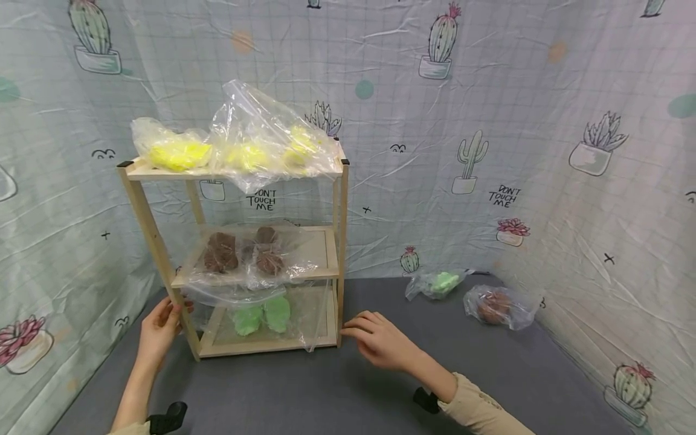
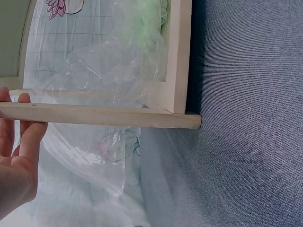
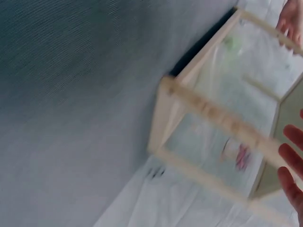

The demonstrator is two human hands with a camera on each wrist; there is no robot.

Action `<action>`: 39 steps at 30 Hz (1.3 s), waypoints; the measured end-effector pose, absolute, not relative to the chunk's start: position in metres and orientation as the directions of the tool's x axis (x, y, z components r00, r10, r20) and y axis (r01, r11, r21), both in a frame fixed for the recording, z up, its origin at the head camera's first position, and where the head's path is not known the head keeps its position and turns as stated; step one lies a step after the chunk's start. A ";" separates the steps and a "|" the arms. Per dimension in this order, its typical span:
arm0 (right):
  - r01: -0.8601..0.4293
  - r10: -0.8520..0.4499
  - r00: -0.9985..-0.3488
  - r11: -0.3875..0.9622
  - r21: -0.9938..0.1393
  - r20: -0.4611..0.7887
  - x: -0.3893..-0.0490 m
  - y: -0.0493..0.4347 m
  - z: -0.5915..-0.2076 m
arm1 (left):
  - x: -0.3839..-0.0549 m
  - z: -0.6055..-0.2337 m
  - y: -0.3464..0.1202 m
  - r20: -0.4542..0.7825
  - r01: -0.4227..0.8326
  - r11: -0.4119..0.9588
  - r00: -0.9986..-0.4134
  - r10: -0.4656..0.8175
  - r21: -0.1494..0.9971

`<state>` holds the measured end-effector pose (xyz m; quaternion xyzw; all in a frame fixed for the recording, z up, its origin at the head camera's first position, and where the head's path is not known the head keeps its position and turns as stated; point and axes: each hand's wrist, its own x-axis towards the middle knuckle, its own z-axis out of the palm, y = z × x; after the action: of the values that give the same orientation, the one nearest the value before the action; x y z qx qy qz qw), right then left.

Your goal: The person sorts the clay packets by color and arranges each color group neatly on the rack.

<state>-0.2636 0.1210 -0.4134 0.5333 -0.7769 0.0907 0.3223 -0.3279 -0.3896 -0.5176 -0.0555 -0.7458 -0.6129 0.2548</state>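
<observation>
A wooden three-tier shelf point(image 1: 341, 241) stands on the grey cloth. My left hand point(image 1: 157, 332) pinches its front left post point(image 2: 104, 115) low down, thumb in front and fingers behind, as the left wrist view shows. At the lower right post, my right hand point(image 1: 377, 339) has its fingertips beside the wood, the fingers loosely bent; in the right wrist view these fingers point(image 3: 291, 158) are spread apart. Clear bags with yellow lumps point(image 1: 182, 156) lie on the top tier. Brown lumps point(image 1: 221, 252) in bags fill the middle, and green pieces point(image 1: 277, 313) sit on the bottom.
To the right of the shelf, a small bag with a light green lump point(image 1: 444, 283) lies near the back wall. Beside it is a bag with a brown lump point(image 1: 495, 306). A cactus-print curtain point(image 1: 380, 121) hangs behind and along both sides.
</observation>
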 end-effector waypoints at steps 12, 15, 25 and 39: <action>-0.756 -0.614 -0.274 0.613 0.228 0.741 -0.310 0.215 -0.430 | -0.325 -0.515 -0.387 0.456 0.410 0.223 -0.859 -0.232 0.885; -0.696 -0.587 -0.326 0.680 0.233 0.741 -0.323 0.234 -0.437 | -0.327 -0.517 -0.389 0.449 0.402 0.226 -0.865 -0.225 0.887; -0.490 -0.523 -0.525 0.831 0.264 0.671 -0.356 0.275 -0.455 | -0.321 -0.510 -0.385 0.432 0.379 0.240 -0.871 -0.234 0.894; -0.327 -0.388 -0.797 0.922 0.208 0.464 -0.384 0.293 -0.465 | -0.314 -0.500 -0.381 0.487 0.482 0.074 -0.858 -0.165 0.873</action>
<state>-0.3841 0.2934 -0.4652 0.1890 -0.9460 -0.0587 0.2568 -0.3137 -0.3815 -0.4995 -0.1146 -0.6921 -0.6707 0.2409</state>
